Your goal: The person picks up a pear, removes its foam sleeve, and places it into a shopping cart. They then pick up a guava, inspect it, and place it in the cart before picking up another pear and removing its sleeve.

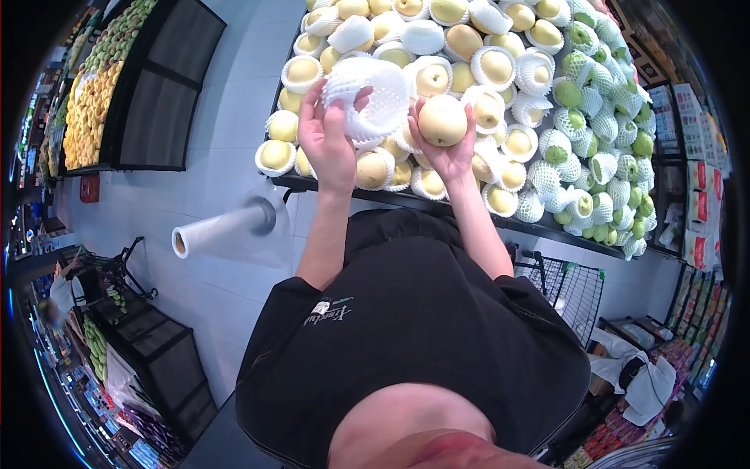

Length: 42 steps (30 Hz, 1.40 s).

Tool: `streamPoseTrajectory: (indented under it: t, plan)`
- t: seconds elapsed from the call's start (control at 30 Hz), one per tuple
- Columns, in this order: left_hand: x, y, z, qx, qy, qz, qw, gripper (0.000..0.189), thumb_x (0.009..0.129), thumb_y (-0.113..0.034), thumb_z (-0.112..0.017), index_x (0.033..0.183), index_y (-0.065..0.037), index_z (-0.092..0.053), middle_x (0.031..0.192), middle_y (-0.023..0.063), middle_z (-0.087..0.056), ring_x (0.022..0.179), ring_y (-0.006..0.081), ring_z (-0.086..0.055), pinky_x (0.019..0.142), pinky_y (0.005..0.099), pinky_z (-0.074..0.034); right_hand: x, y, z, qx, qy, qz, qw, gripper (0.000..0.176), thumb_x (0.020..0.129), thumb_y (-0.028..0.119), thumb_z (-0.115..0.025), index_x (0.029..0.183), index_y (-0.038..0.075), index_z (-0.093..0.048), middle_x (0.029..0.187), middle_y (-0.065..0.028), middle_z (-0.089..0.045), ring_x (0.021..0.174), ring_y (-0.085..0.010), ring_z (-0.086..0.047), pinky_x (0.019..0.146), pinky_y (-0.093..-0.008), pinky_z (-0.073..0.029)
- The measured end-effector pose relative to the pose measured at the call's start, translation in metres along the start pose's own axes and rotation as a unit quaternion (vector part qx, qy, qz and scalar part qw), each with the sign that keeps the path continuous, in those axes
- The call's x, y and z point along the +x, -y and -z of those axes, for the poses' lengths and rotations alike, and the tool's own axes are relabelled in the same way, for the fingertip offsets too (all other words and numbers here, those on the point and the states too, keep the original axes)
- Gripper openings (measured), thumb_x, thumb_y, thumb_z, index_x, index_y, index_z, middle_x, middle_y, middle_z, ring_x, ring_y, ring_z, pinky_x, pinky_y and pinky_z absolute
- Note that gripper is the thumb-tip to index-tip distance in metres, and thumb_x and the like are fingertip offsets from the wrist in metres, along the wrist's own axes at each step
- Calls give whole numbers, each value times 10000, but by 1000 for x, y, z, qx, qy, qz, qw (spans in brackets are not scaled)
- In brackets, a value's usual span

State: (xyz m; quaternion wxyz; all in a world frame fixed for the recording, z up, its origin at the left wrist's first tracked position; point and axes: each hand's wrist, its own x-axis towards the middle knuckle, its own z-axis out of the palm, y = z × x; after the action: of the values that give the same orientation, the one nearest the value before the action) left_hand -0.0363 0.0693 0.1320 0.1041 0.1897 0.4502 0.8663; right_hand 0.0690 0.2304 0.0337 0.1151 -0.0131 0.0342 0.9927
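Observation:
A white foam net sleeve (383, 98) is pinched in my left hand (326, 137), its open side spread toward the right. In my right hand (449, 156) rests a round, pale yellow pear (443, 121) with no net on it, the fingers cupped beneath and around it. Both hands are above the near edge of a fruit display, the sleeve and the pear a small gap apart. Under them lie rows of similar yellow pears, many in white foam nets, such as the netted pear (276, 155) by the left corner.
Green fruit in foam nets (578, 156) fills the display's right side. A roll of clear plastic bags (223, 227) sticks out at the left corner. A wire shopping cart (570, 293) stands behind on the right. Another fruit stand (156, 86) is across the aisle.

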Motion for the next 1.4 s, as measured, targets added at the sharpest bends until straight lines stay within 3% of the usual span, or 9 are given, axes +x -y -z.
streamPoseTrajectory:
  t: [0.07, 0.17, 0.23, 0.3, 0.43, 0.53, 0.67, 0.9, 1.4]
  plan:
    - [8, -3, 4, 44, 19, -27, 998, 404, 979, -33, -481, 1360, 63, -389, 1244, 240, -590, 1083, 343, -673, 982, 430, -549, 1, 7, 9, 103, 41, -21, 994, 661, 883, 496, -686, 1336, 54, -495, 1373, -199, -517, 1196, -341, -563, 1024, -541, -480]
    - [20, 4, 8, 41, 25, 0, 999, 407, 976, -33, -500, 1360, 54, -396, 1244, 234, -592, 1081, 340, -673, 971, 435, -551, -13, 20, -12, -260, 89, 62, 960, 613, 826, 405, -775, 1272, 62, -533, 1291, -164, -580, 1165, -347, -598, 1008, -492, -501]
    - [20, 14, 17, -7, 30, 63, 998, 432, 966, -38, -546, 1371, 31, -413, 1260, 181, -591, 1123, 307, -649, 1003, 425, -521, -26, 18, -46, -571, 84, 206, 790, 628, 763, 300, -841, 1257, 55, -539, 1256, -153, -612, 1125, -319, -628, 975, -457, -524]
    - [14, 27, 22, -81, 49, 104, 990, 458, 961, -26, -575, 1386, 27, -412, 1287, 153, -585, 1147, 286, -634, 984, 409, -513, -30, 16, -76, -776, 129, 363, 499, 721, 635, 147, -932, 1235, 40, -548, 1187, -132, -661, 1116, -264, -642, 946, -388, -540]
    - [2, 46, 29, -164, 36, 196, 966, 431, 959, -49, -620, 1365, -9, -480, 1285, 83, -589, 1189, 231, -596, 976, 377, -495, -32, 12, -93, -789, 164, 445, 390, 772, 621, 166, -948, 1251, 22, -527, 1203, -149, -654, 1101, -283, -656, 911, -382, -559]
    - [-8, 56, 31, -166, 15, 212, 963, 364, 967, -88, -634, 1311, -24, -532, 1226, 75, -620, 1136, 214, -615, 946, 363, -508, -28, 12, -79, -682, 124, 404, 597, 793, 648, 171, -939, 1285, 18, -493, 1231, -151, -640, 1100, -296, -658, 922, -399, -561]
    - [-15, 71, 38, -189, -18, 245, 951, 298, 992, -176, -634, 1244, -31, -572, 1135, 75, -659, 1037, 201, -644, 904, 354, -525, -30, 5, -79, -185, -4, 133, 974, 735, 858, 502, -728, 1353, 36, -446, 1361, -176, -527, 1206, -323, -566, 1021, -457, -501]
    - [-23, 64, 43, -180, -18, 249, 951, 308, 1003, -284, -627, 1197, -48, -594, 1069, 88, -672, 941, 199, -657, 867, 369, -539, -17, 17, -46, 183, 70, -58, 979, 586, 956, 432, -595, 1363, 29, -469, 1264, -156, -513, 1146, -299, -531, 1011, -441, -493]
    - [-17, 71, 53, -169, -23, 242, 955, 270, 1003, -252, -621, 1190, -61, -580, 1015, 63, -651, 900, 171, -626, 852, 348, -516, -21, 20, -50, 75, 75, -33, 994, 577, 1057, 456, -396, 1444, 28, -405, 1320, -228, -504, 1271, -379, -481, 1084, -537, -455]
